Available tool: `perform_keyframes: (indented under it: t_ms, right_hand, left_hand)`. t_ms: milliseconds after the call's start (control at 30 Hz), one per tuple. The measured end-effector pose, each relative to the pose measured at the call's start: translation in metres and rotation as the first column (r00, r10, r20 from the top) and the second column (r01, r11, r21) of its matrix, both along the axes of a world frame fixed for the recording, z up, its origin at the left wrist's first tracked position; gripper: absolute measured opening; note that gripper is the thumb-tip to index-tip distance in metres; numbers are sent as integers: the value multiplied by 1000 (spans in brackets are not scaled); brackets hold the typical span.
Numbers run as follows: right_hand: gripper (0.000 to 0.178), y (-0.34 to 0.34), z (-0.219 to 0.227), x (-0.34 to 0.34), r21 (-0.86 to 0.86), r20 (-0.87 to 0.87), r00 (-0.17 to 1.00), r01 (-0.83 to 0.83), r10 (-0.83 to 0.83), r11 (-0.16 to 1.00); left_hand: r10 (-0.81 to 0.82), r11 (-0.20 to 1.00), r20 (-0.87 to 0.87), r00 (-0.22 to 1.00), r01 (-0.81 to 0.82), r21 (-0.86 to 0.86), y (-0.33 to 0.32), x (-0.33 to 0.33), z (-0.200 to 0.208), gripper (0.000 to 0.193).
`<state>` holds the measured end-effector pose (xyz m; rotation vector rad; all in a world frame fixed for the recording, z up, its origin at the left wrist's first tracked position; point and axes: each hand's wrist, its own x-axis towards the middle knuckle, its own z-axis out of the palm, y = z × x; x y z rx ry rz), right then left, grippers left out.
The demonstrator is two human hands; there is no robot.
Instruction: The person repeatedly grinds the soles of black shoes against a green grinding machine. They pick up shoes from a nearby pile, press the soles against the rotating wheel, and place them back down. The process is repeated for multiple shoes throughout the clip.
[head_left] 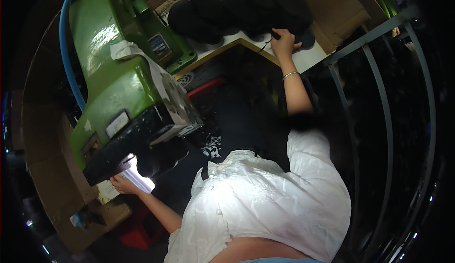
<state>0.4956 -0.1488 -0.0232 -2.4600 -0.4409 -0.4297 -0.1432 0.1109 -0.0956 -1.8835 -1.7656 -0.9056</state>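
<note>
My right hand (284, 44) is at the white tabletop (310, 60), closed around a slim dark pointed tool (265, 46) whose exact kind I cannot make out. Just beyond it, black rounded flat pieces (239, 8) lie overlapping in a row. My left hand (124, 184) reaches under the head of a large green machine (113, 92), beside a brightly lit pale surface (142, 180). Its fingertips are partly hidden by the machine, so what they touch does not show. A black rounded form (163, 158) sits under the machine head, next to the light.
Cardboard walls (339, 14) stand around the tabletop and along the left side. A grey metal railing (374, 73) runs down the right. A blue hose (64, 49) hangs along the machine. Something red (140, 230) stands low at the left.
</note>
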Motion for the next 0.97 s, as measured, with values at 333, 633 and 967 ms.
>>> perform_keyframes:
  t_ms: [333, 633, 967]
  right_hand:
    - [24, 20, 0, 40, 20, 28, 1000, -10, 10, 1000]
    - [30, -67, -6, 15, -45, 60, 930, -361, 363, 931]
    - [32, -112, -15, -17, 67, -7, 840, -541, 543, 838]
  left_hand:
    - [71, 997, -63, 996, -71, 0, -6, 14, 9, 51]
    - [-53, 997, -26, 998, 51, -51, -28, 44, 43, 26]
    - [23, 997, -32, 999, -26, -78, -8, 30, 62, 71]
